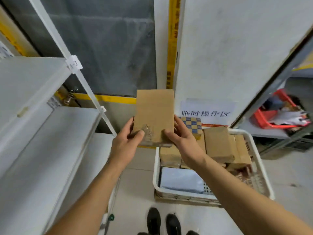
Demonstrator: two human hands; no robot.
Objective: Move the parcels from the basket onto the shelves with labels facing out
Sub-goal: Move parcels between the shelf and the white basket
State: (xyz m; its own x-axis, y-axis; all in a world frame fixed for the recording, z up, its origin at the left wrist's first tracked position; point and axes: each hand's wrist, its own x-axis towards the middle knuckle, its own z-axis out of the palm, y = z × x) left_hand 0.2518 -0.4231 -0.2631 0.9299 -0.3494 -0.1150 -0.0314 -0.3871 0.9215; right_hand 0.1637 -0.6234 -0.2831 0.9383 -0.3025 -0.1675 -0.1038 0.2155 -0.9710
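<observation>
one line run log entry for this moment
phase: carry | left hand + right hand: grip cardboard parcel | over white basket | shelves left

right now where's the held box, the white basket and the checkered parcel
held box (155,114): head view, middle of its brown face
white basket (183,192): head view, near rim
checkered parcel (193,124): head view, its patterned top

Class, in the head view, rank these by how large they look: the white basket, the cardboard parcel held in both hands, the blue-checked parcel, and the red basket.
1. white basket
2. cardboard parcel, though it is held nearer the camera, so its true size is unsure
3. red basket, farther off and partly hidden
4. blue-checked parcel, partly hidden
</observation>
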